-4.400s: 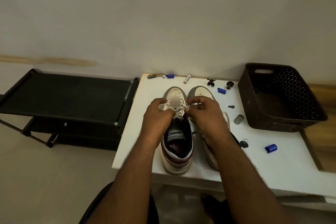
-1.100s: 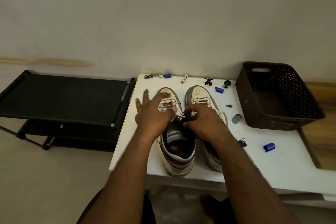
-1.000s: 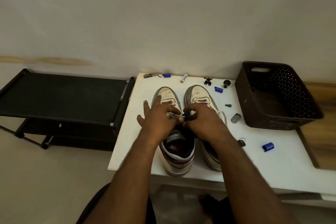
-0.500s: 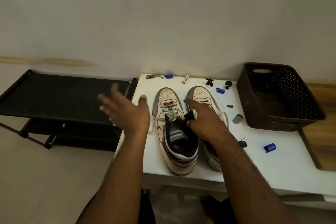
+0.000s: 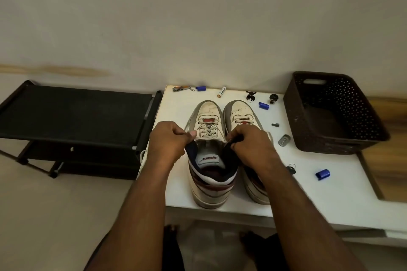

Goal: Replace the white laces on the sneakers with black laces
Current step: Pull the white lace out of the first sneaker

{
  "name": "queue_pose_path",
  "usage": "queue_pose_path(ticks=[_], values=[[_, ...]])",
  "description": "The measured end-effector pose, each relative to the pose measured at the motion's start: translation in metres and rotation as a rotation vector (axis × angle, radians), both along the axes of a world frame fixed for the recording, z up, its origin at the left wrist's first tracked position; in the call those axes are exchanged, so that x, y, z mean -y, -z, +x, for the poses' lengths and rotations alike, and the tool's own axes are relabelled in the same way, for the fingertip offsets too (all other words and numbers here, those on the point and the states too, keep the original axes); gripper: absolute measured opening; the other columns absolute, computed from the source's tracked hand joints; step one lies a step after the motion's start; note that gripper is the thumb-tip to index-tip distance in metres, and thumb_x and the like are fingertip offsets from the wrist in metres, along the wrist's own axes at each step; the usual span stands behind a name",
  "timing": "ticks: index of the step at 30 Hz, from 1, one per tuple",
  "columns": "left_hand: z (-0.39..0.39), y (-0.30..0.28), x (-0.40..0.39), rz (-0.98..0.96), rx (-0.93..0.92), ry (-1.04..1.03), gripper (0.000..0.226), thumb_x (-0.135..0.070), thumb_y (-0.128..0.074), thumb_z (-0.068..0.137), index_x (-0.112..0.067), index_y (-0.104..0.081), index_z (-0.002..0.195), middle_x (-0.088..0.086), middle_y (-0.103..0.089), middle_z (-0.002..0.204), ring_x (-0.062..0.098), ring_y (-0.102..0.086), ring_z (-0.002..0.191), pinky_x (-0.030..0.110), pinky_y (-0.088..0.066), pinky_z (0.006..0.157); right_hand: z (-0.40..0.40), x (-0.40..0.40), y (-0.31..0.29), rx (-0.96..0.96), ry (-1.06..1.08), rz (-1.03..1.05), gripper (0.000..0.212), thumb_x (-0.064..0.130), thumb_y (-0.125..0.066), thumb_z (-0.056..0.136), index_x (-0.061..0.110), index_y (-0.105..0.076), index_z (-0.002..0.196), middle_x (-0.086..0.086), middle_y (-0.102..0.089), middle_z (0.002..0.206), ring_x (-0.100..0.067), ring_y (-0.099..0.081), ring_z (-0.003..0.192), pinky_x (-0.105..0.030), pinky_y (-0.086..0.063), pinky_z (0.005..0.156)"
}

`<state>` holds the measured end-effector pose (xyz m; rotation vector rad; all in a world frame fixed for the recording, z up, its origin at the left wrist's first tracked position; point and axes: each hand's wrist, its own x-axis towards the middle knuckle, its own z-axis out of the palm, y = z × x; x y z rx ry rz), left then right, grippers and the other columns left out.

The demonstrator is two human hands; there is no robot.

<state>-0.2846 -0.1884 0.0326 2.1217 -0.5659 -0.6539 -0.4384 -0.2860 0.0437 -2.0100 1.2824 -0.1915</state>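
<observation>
Two white sneakers with grey toes stand side by side on the white table (image 5: 343, 200), toes toward the wall. The left sneaker (image 5: 208, 114) carries a white lace (image 5: 208, 130) crossed through its lower eyelets; its upper eyelets look unlaced. My left hand (image 5: 168, 144) grips the left side of its collar with thumb and curled fingers. My right hand (image 5: 248, 145) grips the right side, pulling the opening wide so the tongue label shows. The right sneaker (image 5: 241, 112) is partly hidden under my right forearm. A loose white lace end (image 5: 142, 154) hangs over the table's left edge. No black lace is visible.
A dark perforated basket (image 5: 330, 138) stands at the right of the table. Small items lie scattered: blue caps (image 5: 322, 174), a battery (image 5: 221, 92), a nail clipper (image 5: 181, 88), a grey clip (image 5: 284, 140), small black pieces. A black shelf rack (image 5: 72, 114) stands to the left.
My left hand swung out to the left, drawing the white lace out, then came back and took hold of the left sneaker's collar. My right hand stayed at the collar's right side.
</observation>
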Motion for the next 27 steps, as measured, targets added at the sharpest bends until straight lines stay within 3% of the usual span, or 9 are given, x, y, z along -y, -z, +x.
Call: queue_pose_path(ticks=[2,5,7,11,14,17,21,25,27], values=[[0.002,0.003,0.000,-0.061,0.008,-0.081,0.028,-0.029,-0.077,0.081,-0.012,-0.061,0.066,0.007,-0.064,0.065,0.021,-0.059,0.059,0.032,-0.050,0.062,-0.004,0.003,0.001,0.047,0.017,0.030,0.024,0.001,-0.060,0.084,0.018,-0.071,0.097,0.002,-0.063,0.096,-0.005,-0.052,0.075,-0.004,-0.039,0.043],[-0.001,0.009,0.002,-0.074,0.018,-0.118,0.028,-0.027,-0.075,0.083,-0.013,-0.059,0.064,0.006,-0.062,0.067,0.022,-0.058,0.064,0.036,-0.051,0.065,-0.007,0.006,-0.001,0.056,0.034,0.048,0.024,-0.001,-0.060,0.084,0.018,-0.071,0.093,0.003,-0.062,0.093,-0.003,-0.052,0.072,-0.007,-0.039,0.042],[-0.004,0.012,0.004,-0.051,0.021,-0.086,0.030,-0.028,-0.074,0.084,-0.011,-0.058,0.065,0.006,-0.061,0.066,0.022,-0.057,0.064,0.036,-0.050,0.067,-0.006,0.005,-0.003,0.005,0.038,0.012,0.024,0.000,-0.060,0.083,0.019,-0.070,0.094,0.003,-0.061,0.094,-0.005,-0.053,0.074,-0.013,-0.045,0.056],[-0.006,0.013,0.010,-0.049,0.026,-0.008,0.030,-0.029,-0.071,0.086,-0.004,-0.063,0.072,0.007,-0.062,0.068,0.021,-0.058,0.067,0.030,-0.046,0.067,0.006,-0.010,-0.003,-0.162,-0.144,-0.228,0.022,0.013,-0.062,0.085,0.020,-0.064,0.106,-0.002,-0.056,0.118,-0.021,-0.056,0.105,-0.035,-0.050,0.087],[-0.011,0.011,0.015,-0.057,-0.004,-0.011,0.032,-0.031,-0.068,0.088,-0.003,-0.065,0.075,0.006,-0.058,0.064,0.021,-0.056,0.065,0.029,-0.043,0.065,0.018,-0.017,-0.002,-0.056,-0.239,-0.352,0.036,0.019,-0.066,0.086,0.022,-0.061,0.122,-0.001,-0.042,0.142,-0.020,-0.043,0.129,-0.033,-0.040,0.102],[-0.015,0.008,0.018,-0.052,0.003,-0.005,0.029,-0.030,-0.066,0.090,-0.006,-0.064,0.072,0.004,-0.057,0.064,0.020,-0.055,0.065,0.026,-0.041,0.063,0.026,-0.016,0.001,-0.036,-0.312,-0.429,0.032,0.015,-0.065,0.087,0.019,-0.065,0.119,0.000,-0.041,0.146,-0.017,-0.032,0.137,-0.027,-0.030,0.107],[-0.015,0.007,0.017,-0.039,0.018,0.010,0.033,-0.028,-0.064,0.091,-0.014,-0.055,0.063,0.005,-0.056,0.064,0.019,-0.054,0.064,0.026,-0.040,0.060,0.031,-0.017,0.008,-0.108,-0.372,-0.451,0.019,0.020,-0.061,0.090,0.016,-0.071,0.106,0.000,-0.044,0.145,-0.020,-0.037,0.133,-0.034,-0.035,0.106],[-0.009,0.007,0.014,-0.033,0.009,-0.013,0.032,-0.032,-0.066,0.090,-0.010,-0.059,0.068,0.006,-0.057,0.064,0.022,-0.055,0.066,0.029,-0.042,0.064,0.017,-0.002,-0.002,0.050,-0.044,-0.406,0.011,0.019,-0.062,0.090,0.015,-0.070,0.095,0.001,-0.060,0.121,-0.016,-0.053,0.112,-0.022,-0.038,0.082],[-0.009,0.007,0.014,-0.032,0.000,-0.011,0.032,-0.031,-0.067,0.089,-0.010,-0.058,0.067,0.005,-0.056,0.063,0.021,-0.052,0.064,0.028,-0.039,0.063,0.006,0.006,-0.004,0.122,0.139,-0.368,0.016,0.013,-0.061,0.088,0.016,-0.069,0.101,0.000,-0.062,0.115,-0.017,-0.055,0.110,-0.020,-0.036,0.082]])
